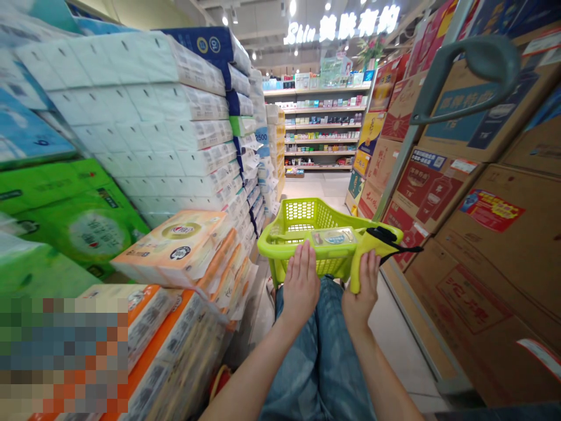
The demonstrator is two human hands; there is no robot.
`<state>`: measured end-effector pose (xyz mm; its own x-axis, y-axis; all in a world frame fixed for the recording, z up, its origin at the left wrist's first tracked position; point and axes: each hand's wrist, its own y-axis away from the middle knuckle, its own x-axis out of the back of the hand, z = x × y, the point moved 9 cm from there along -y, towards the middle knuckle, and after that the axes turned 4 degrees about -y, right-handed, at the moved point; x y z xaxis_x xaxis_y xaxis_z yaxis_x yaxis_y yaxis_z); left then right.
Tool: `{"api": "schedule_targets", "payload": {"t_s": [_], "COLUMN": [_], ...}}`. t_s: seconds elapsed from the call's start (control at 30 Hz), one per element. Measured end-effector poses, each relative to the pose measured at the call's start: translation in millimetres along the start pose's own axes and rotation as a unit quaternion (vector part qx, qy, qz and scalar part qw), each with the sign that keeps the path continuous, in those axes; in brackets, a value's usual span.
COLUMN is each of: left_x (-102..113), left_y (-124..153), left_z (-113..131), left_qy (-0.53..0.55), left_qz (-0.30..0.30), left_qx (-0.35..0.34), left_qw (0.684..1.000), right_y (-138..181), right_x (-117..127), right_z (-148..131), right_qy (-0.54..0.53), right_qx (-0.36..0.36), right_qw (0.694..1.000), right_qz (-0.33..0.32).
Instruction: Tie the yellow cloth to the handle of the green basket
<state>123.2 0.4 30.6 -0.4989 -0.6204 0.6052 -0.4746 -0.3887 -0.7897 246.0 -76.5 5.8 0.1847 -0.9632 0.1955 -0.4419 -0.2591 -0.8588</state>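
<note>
A lime-green shopping basket [276, 250] with perforated sides stands in front of my knees. My left hand [302, 286] lies against its near rim, fingers straight and close together. At the right end of the rim, my right hand [362, 289] is on a yellow, cloth-like item [367, 248] with a black end and a dark strap; its lower part runs between my thumb and fingers. What kind of thing it is, I cannot tell. A label panel [333, 236] is set on the near rim between my hands.
Stacked tissue packs [175, 111] rise on the left, with orange packs [175, 240] nearer me. Cardboard cartons [473, 292] line the right, beside a metal pole with a grey handle [471, 76]. Down the aisle floor [315, 184] stand product shelves [322, 126].
</note>
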Motion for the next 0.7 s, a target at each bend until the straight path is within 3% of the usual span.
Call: {"api": "schedule_targets", "payload": {"t_s": [0.07, 0.2, 0.27, 0.37, 0.47, 0.57, 0.7], "left_x": [0, 0, 0, 0, 1, 2, 2], "left_y": [1, 3, 3, 2, 0, -1, -1], "left_z": [-2, -5, -6, -5, -1, 0, -1], "left_qy": [0.0, -0.007, -0.007, -0.006, -0.005, 0.008, 0.019], "left_qz": [-0.006, -0.024, -0.027, -0.025, -0.013, -0.005, -0.014], "left_qx": [0.001, -0.016, -0.018, -0.02, -0.017, -0.008, -0.006], "left_qw": [1.0, 1.0, 0.999, 0.999, 1.0, 1.0, 1.0], "right_y": [9, 19, 17, 10, -4, -14, -8], "right_x": [-18, -41, -36, -22, 0, 21, 10], "right_z": [-25, -64, -61, -36, -1, 19, -1], "right_qy": [-0.004, 0.021, 0.043, 0.083, 0.097, 0.057, -0.009], "right_qx": [0.01, 0.139, 0.193, 0.239, 0.201, 0.099, -0.013], "right_qw": [1.0, 0.985, 0.974, 0.959, 0.97, 0.993, 1.0], "right_qz": [-0.027, -0.101, -0.11, -0.13, -0.102, -0.027, -0.004]}}
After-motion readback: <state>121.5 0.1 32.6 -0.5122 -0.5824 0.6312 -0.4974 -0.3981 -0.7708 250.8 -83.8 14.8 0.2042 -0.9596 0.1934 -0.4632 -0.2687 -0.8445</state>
